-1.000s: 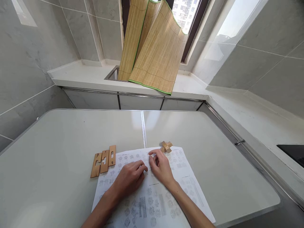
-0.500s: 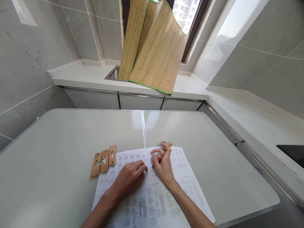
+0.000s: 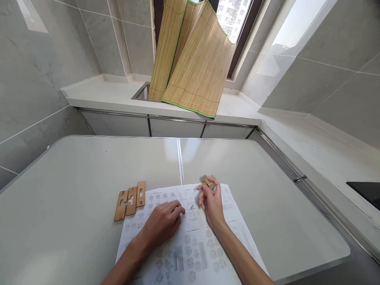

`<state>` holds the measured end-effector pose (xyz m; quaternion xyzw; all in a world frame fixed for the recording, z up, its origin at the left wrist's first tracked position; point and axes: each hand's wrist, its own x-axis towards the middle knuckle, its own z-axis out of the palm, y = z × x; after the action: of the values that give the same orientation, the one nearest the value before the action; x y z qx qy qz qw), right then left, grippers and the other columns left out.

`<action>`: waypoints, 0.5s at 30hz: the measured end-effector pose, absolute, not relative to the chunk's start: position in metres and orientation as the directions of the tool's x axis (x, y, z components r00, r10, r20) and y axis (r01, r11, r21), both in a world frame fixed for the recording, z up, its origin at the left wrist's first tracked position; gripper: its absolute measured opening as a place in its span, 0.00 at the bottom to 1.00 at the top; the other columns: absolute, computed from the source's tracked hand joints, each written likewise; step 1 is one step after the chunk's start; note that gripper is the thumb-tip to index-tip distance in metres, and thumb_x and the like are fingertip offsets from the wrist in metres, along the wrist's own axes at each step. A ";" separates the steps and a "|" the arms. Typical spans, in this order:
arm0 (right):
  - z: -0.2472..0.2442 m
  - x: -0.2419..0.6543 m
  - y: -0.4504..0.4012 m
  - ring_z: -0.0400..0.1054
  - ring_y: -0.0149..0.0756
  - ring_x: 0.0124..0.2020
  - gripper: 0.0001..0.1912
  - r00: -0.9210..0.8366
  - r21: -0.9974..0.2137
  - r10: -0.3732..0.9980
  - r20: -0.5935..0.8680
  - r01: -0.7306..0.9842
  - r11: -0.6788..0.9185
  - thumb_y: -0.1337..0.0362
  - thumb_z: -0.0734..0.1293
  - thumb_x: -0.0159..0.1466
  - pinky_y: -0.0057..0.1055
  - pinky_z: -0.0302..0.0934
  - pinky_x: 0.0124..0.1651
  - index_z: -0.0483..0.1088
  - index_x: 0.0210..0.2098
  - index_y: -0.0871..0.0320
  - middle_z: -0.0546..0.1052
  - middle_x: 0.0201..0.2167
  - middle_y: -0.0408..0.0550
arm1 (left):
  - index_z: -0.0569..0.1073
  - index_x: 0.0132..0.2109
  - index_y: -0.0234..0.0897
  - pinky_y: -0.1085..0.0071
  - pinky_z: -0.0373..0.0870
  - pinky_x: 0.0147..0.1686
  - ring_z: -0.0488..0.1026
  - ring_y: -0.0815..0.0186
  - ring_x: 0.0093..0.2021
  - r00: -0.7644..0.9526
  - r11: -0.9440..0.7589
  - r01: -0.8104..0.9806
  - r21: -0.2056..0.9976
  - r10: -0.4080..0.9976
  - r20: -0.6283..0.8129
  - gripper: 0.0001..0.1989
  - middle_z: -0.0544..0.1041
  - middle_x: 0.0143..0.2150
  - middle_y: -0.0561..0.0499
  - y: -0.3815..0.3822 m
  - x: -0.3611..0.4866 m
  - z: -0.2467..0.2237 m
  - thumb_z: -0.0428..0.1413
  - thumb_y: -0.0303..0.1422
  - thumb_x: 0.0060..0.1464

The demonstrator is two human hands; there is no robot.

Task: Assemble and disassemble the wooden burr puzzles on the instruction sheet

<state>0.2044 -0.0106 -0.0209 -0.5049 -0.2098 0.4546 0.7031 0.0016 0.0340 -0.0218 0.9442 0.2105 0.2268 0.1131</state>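
My left hand rests on a printed paper sheet, its fingers curled in and nothing showing in them. At the sheet's far edge, the thumb and forefinger of my right hand close around a small wooden block. More small wooden pieces lie against it, partly hidden by the fingers; whether they are joined is hard to tell. Left of the sheet, three flat wooden plates with cut-out slots and black marks lie side by side, touching the paper's edge.
The pale table has a seam running across its middle. Beyond it stands a white counter with a sink and a folded bamboo mat leaning by the window. Another counter runs along the right.
My right hand has shifted right and a little forward, from over the sheet to the small wooden pieces, and its fingers have closed around one. My left hand has stayed in place.
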 end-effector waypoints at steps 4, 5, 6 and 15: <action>-0.023 0.205 -0.009 0.59 0.23 0.17 0.20 0.490 -0.906 0.857 -0.162 -0.418 0.068 0.53 0.73 0.65 0.21 0.55 0.20 0.64 0.52 0.49 0.77 0.33 0.38 | 0.71 0.42 0.38 0.70 0.68 0.31 0.76 0.65 0.31 0.808 -0.885 0.344 0.314 0.450 0.381 0.12 0.79 0.38 0.50 0.034 0.002 -0.022 0.46 0.20 0.64; -0.023 0.204 -0.009 0.58 0.23 0.17 0.19 0.483 -0.905 0.861 -0.161 -0.419 0.066 0.53 0.73 0.65 0.21 0.54 0.20 0.65 0.50 0.49 0.76 0.32 0.38 | 0.71 0.42 0.38 0.70 0.68 0.31 0.76 0.65 0.31 0.808 -0.884 0.344 0.316 0.450 0.379 0.12 0.79 0.38 0.50 0.034 0.002 -0.022 0.46 0.20 0.64; -0.023 0.204 -0.009 0.58 0.23 0.18 0.18 0.476 -0.903 0.864 -0.163 -0.424 0.064 0.52 0.73 0.65 0.21 0.53 0.19 0.66 0.49 0.50 0.76 0.30 0.37 | 0.71 0.42 0.38 0.70 0.69 0.31 0.76 0.65 0.31 0.809 -0.883 0.345 0.317 0.452 0.377 0.12 0.79 0.39 0.50 0.034 0.002 -0.022 0.46 0.20 0.64; -0.014 0.202 -0.011 0.51 0.25 0.17 0.21 0.321 -0.843 0.935 -0.151 -0.536 0.049 0.43 0.69 0.69 0.23 0.47 0.19 0.66 0.38 0.54 0.67 0.21 0.35 | 0.71 0.52 0.39 0.67 0.74 0.38 0.77 0.63 0.39 0.679 -0.764 0.394 0.511 0.617 0.398 0.11 0.79 0.42 0.48 0.027 0.008 -0.015 0.48 0.24 0.67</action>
<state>0.2018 -0.0111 -0.0138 -0.4346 -0.2292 0.5356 0.6868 0.0080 0.0271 -0.0152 0.8951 0.2824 0.2841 0.1957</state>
